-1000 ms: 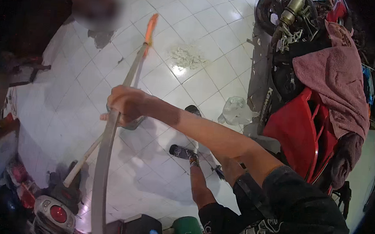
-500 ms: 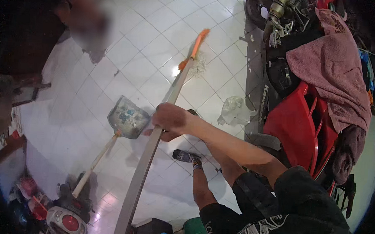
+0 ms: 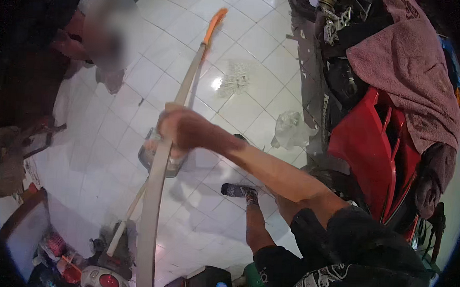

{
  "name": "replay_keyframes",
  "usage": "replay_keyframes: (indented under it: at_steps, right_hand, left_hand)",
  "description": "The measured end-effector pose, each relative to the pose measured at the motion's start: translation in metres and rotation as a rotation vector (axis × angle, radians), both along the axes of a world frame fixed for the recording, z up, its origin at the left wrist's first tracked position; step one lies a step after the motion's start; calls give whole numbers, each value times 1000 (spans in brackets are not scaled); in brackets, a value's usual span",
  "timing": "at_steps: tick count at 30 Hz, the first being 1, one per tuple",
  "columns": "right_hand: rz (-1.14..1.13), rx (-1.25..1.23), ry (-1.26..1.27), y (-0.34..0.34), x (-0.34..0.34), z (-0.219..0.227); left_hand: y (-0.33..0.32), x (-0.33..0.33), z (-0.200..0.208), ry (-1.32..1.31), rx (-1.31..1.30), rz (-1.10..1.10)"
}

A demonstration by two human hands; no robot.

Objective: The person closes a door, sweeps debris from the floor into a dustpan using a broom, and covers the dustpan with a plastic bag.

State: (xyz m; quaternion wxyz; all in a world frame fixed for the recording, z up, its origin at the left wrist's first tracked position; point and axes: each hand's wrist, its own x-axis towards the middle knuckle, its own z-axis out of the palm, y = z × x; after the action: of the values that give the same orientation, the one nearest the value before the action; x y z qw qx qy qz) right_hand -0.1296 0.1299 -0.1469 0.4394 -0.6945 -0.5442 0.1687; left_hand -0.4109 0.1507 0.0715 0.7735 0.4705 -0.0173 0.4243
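My right hand (image 3: 181,130), blurred by motion, is wrapped round the long pale handle of a broom (image 3: 154,191). The handle runs from the lower edge up to an orange broom head (image 3: 214,25) over the tiled floor. Right of the head and nearer to me lies a small patch of greyish debris (image 3: 236,79). Beneath my hand and the handle, a grey dustpan (image 3: 146,154) rests on the floor, partly hidden, its stick handle (image 3: 121,231) pointing toward me. My left hand is not in view.
A red motorcycle (image 3: 362,150) draped with a pink towel (image 3: 395,74) stands at the right. A clear plastic bag (image 3: 292,130) lies beside it. Another person (image 3: 71,44) is at the far left. Nearby at the bottom are a light scooter part (image 3: 95,279) and a green bucket (image 3: 254,280).
The broom head has swung left and farther away, off the debris patch. My right hand has moved left with the handle and now covers much of the dustpan.
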Motion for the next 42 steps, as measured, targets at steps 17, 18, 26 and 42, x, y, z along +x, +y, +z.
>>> replay_keyframes:
  at_steps: [17,18,26,42]
  right_hand:
    - [-579,297,-120,-79,20,-16]
    - [-588,297,-122,-79,27,-10]
    - [-718,353,-236,-93,109,-22]
    - [-222,-443,80,-149,124,-150]
  left_hand:
    - [45,77,11,239,129,-263]
    - [48,83,13,238,138,-285]
    - [50,132,12,208,189,-422]
    - [90,163,-115,265,-315,-241]
